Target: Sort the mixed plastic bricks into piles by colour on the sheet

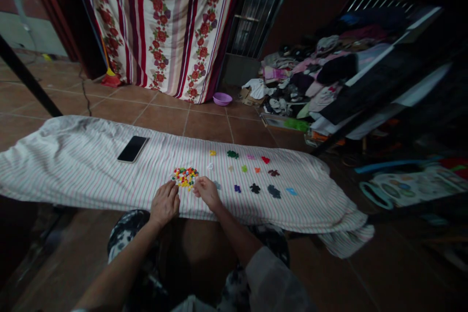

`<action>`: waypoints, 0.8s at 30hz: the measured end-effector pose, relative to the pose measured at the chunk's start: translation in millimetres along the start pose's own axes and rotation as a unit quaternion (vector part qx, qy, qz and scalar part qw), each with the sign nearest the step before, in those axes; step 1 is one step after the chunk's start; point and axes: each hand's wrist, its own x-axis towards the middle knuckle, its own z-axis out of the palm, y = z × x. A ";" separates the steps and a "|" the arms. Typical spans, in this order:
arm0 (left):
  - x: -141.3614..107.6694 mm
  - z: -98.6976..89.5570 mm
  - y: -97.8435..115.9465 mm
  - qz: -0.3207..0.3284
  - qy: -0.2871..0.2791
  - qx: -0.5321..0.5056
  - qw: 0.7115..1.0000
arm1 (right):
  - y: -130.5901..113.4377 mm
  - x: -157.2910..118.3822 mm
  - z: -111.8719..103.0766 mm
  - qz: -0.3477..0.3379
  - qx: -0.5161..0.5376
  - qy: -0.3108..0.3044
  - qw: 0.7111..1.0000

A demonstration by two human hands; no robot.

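A pile of small multicoloured pieces (185,176) lies on the striped cloth (164,153). My left hand (165,203) rests palm down at the pile's lower left edge, its fingers lying flat. At the pile's right edge is my right hand (207,191), thumb and fingertips pinched together; whatever is between them is too small to make out. Sorted by colour to the right are little groups, among them dark green (232,154), red (265,160), brown (273,172), black (255,188), dark grey (274,191), purple (237,188) and light blue (291,191).
A black phone (133,149) lies on the cloth left of the pile. Beyond the cloth are a floral curtain (161,29), a purple basin (222,99) and a broom (111,78) on the tiled floor. Heaped clothes (303,75) fill the back right.
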 end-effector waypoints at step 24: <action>3.7 -2.5 4.8 -0.016 -0.008 0.007 1.000 | -15.4 0.9 -9.5 -0.040 -0.361 -0.011 0.932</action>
